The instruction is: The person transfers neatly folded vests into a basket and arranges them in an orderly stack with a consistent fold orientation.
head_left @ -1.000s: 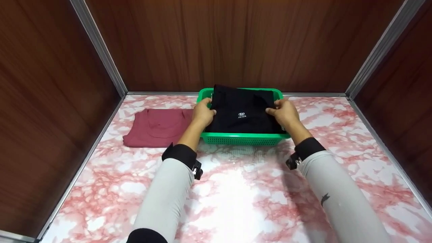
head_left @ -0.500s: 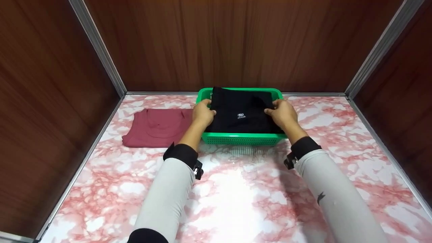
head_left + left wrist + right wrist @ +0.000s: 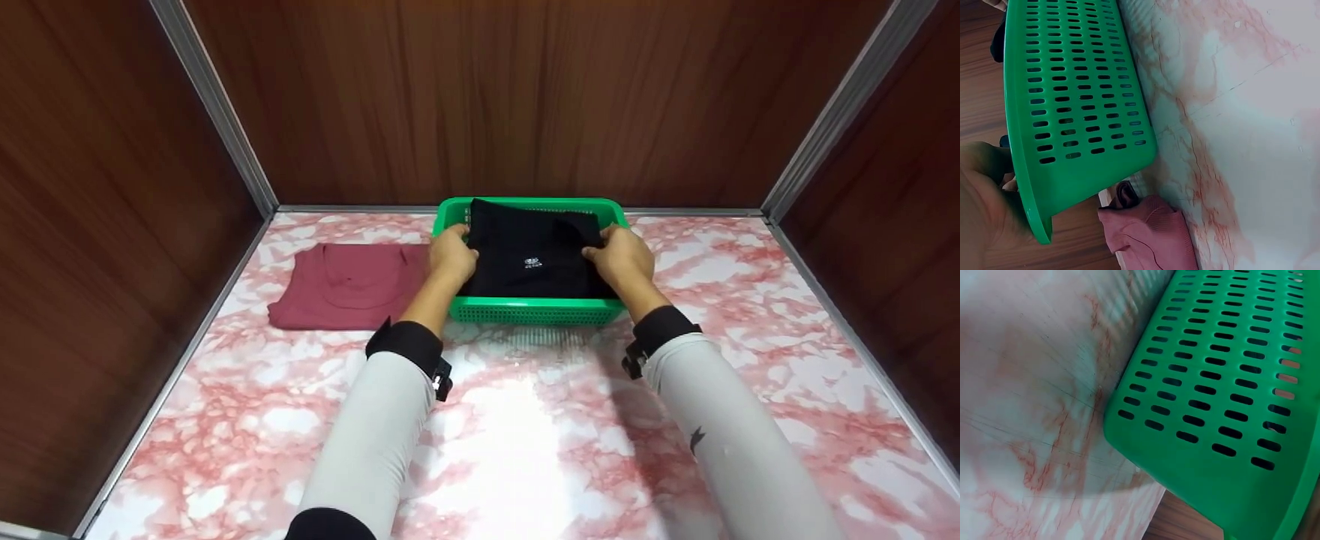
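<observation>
Maroon garment (image 3: 349, 289): is lying folded on the marbled tabletop (image 3: 495, 442), just left of the basket.
Left hand (image 3: 452, 256): is pinching the black garment's left edge, thumb on top.
Green basket (image 3: 536, 304): is standing upright near the back panel (image 3: 517, 105).
Black garment (image 3: 525, 236): is lying folded inside the basket, its small white print facing up.
Right hand (image 3: 624, 259): is pinching the black garment's right edge.

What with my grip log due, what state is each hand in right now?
Left hand: holding the folded black garment by its left edge.
Right hand: holding the same garment by its right edge.
</observation>
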`<act>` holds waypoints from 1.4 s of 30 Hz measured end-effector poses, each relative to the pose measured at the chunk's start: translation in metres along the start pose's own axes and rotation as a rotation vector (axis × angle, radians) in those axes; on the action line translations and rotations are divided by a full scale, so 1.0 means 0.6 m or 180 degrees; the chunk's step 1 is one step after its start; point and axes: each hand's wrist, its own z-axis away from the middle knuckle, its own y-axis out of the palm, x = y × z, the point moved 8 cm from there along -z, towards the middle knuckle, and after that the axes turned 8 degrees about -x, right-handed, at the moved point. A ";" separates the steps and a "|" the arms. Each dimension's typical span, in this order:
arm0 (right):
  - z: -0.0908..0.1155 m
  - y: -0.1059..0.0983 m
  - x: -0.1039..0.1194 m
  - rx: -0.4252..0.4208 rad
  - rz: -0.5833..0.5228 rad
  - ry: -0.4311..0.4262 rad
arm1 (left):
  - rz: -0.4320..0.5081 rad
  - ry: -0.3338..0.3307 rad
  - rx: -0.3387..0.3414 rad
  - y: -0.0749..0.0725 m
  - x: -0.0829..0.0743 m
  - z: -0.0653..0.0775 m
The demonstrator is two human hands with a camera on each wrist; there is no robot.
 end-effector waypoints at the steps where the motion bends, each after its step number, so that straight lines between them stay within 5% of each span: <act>1: 0.000 0.001 0.001 -0.0004 0.0013 -0.0007 | -0.0012 -0.0012 -0.0012 0.000 0.001 0.000; 9: -0.002 0.005 0.005 -0.0096 0.0204 -0.0105 | -0.0220 0.0089 -0.0037 0.001 -0.003 0.003; 25: -0.002 0.012 0.016 -0.0173 0.0303 -0.0367 | -0.0689 -0.0113 0.0094 0.017 0.002 0.000; 42: 0.002 0.015 0.019 -0.0277 0.0507 -0.0532 | -0.0931 -0.0085 0.0054 0.024 -0.002 0.006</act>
